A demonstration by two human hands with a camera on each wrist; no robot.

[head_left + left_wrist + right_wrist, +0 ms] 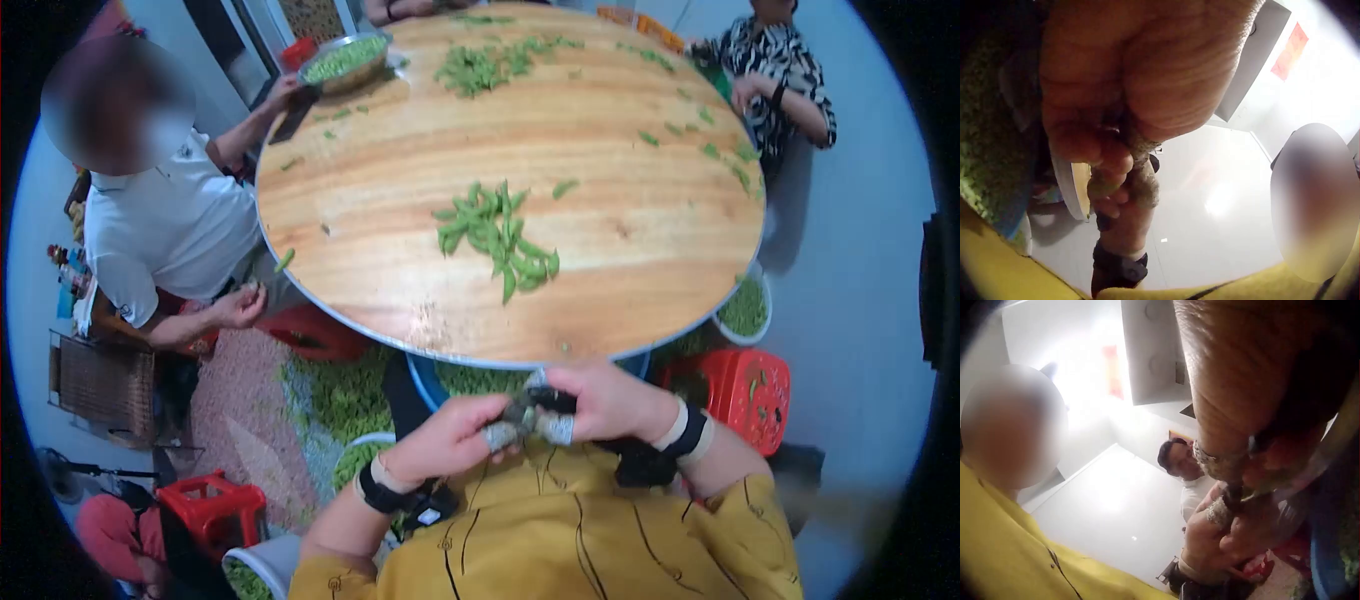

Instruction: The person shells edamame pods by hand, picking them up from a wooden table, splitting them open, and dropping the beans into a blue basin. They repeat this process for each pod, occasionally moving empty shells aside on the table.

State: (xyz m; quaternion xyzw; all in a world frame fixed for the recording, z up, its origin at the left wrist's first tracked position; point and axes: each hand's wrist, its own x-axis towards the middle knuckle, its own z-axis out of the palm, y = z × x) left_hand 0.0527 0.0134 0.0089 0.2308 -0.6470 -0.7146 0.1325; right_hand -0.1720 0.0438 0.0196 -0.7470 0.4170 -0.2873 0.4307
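Fingertips meeting over the lap, my left hand (450, 437) and right hand (612, 402) hold a green soybean pod (1105, 186) between them. Pale, rough wrapping covers the thumbs and some fingertips of both hands. In the left wrist view the left palm (1147, 69) hides much of the pod, and the right fingers close in from the far side. The right wrist view shows the fingers of both hands curled together, dim and blurred. Just beyond the hands, a loose pile of soybean pods (490, 235) lies on the round wooden table (620, 290).
A blue tub (425, 385) of green pieces sits under the table edge. Red stools (745, 395) stand at both sides. A metal bowl of shelled beans (345, 65) is at the far left. Other people sit around the table. Shells cover the floor (240, 410) at left.
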